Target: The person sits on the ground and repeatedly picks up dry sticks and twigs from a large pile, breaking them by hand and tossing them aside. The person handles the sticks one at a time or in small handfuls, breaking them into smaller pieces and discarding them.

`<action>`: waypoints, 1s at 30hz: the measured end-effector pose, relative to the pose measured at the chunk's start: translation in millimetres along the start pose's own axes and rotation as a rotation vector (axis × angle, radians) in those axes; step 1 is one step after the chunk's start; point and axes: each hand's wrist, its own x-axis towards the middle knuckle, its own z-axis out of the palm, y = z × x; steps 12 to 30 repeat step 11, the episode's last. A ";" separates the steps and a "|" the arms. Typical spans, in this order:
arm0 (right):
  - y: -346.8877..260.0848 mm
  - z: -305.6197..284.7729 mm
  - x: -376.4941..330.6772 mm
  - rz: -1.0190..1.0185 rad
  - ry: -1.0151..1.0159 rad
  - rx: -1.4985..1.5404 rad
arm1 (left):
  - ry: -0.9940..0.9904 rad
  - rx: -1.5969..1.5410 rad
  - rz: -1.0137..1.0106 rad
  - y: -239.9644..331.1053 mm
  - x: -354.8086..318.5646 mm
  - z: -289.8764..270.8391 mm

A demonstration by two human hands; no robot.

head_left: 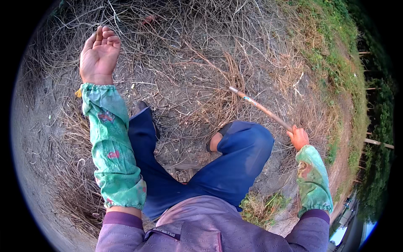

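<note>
My left hand (pixel 100 56) is raised at the upper left, palm up. Its fingers curl loosely, and nothing shows in the palm. Dry twigs (pixel 138 31) lie just beyond its fingertips. On the right, my right hand (pixel 298 137) is wrapped around a slim wooden handle (pixel 268 111) with a small coloured label near its far end. The handle slants up and left to a pale tip, over a small heap of brown dry stalks (pixel 228 101). Whether a blade is fixed at that tip, I cannot tell. Green patterned sleeve covers (pixel 113 147) are on both forearms.
My legs in blue trousers (pixel 247 147) are bent and spread over bare soil (pixel 176 92). Brushwood (pixel 79 185) is piled along the left. Green plants (pixel 331 54) grow at the upper right. Along the far right, a fence-like row of pale rails (pixel 379 143) stands before dark foliage.
</note>
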 end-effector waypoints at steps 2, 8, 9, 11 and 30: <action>67.4 17.4 -44.4 0.194 0.006 -0.080 | 0.005 0.002 -0.023 -1.9 4.4 -2.4; 134.9 25.4 -113.7 0.476 0.044 -0.048 | -0.046 -0.012 -0.008 10.7 3.4 0.0; 118.6 23.5 -110.2 0.446 0.065 0.002 | -0.038 0.005 -0.006 11.6 5.1 -1.5; 72.2 17.9 -88.4 0.404 0.129 0.150 | -0.031 0.040 0.003 10.0 12.6 -4.0; 72.2 17.9 -88.4 0.404 0.129 0.150 | -0.031 0.040 0.003 10.0 12.6 -4.0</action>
